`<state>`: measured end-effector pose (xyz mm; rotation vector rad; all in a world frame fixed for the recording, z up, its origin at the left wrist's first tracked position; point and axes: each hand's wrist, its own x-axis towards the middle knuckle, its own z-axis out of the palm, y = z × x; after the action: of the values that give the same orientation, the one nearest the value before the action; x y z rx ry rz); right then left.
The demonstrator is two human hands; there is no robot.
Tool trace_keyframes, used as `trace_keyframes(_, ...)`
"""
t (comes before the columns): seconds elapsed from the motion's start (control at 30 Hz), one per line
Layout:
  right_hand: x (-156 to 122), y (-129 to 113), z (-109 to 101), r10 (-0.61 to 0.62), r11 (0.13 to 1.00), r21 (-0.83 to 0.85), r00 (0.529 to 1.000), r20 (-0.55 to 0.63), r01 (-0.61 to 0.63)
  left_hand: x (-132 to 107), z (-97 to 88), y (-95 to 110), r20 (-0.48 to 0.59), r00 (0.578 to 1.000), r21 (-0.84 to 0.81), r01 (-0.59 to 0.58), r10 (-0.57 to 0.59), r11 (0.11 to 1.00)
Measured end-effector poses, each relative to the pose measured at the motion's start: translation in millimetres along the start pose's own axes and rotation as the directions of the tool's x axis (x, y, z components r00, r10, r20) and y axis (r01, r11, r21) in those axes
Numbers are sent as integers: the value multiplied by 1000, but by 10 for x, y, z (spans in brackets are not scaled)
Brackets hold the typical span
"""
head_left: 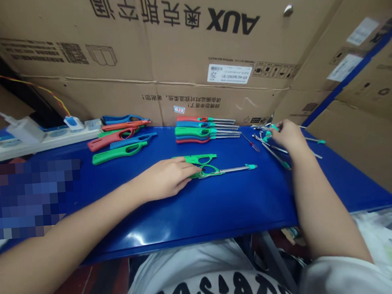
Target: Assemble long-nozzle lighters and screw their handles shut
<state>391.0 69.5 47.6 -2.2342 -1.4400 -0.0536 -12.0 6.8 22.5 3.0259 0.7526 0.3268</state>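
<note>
My left hand (166, 178) lies on the blue table (203, 209), its fingers pressed on a green lighter shell (204, 169) with a metal tube (234, 168) ending in a teal tip. A second green shell half (197, 158) lies just behind it. My right hand (287, 136) reaches into a loose heap of metal tubes with teal tips (269, 137) at the right of the table, fingers curled on one of them.
Empty coloured shells (121, 138) lie in a heap at the back left. A stack of lighters with tubes (204, 129) sits at the back centre. A white power strip (48, 139) runs along the left. Cardboard boxes (176, 54) wall the back and right.
</note>
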Motion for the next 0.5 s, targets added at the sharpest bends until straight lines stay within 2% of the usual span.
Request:
trace_keyframes(0.07, -94, -140, 12, -127, 987, 101, 992, 10, 126, 5, 13, -9, -2, 1000, -19, -18, 18, 1000)
trace_keyframes(0.13, -223, -306, 51, -215, 966, 170, 971, 100, 196, 9, 24, -19, 5, 1000, -25, -26, 26, 999)
trace_keyframes(0.17, -299, -393, 75, -286, 944, 227, 936, 205, 238, 9, 28, -24, 10, 999, -25, -30, 30, 999)
trace_keyframes(0.2, -379, -478, 99, -367, 918, 273, 881, 299, 289, 10, 30, -28, 15, 999, -25, -35, 35, 999)
trace_keyframes(0.27, -536, -627, 146, -463, 883, 282, 789, 403, 374, 10, 30, -31, 17, 999, -26, -45, 46, 999)
trace_keyframes(0.33, -658, -729, 187, -494, 869, 253, 728, 475, 425, 10, 22, -30, 19, 999, -28, -49, 50, 998)
trace_keyframes(0.4, -719, -768, 214, -502, 862, 222, 703, 503, 457, 12, 8, -27, 24, 999, -26, -45, 46, 999)
trace_keyframes(0.5, -700, -714, 201, -491, 866, 184, 720, 490, 465, 17, -16, -21, 41, 998, -17, -42, 43, 999)
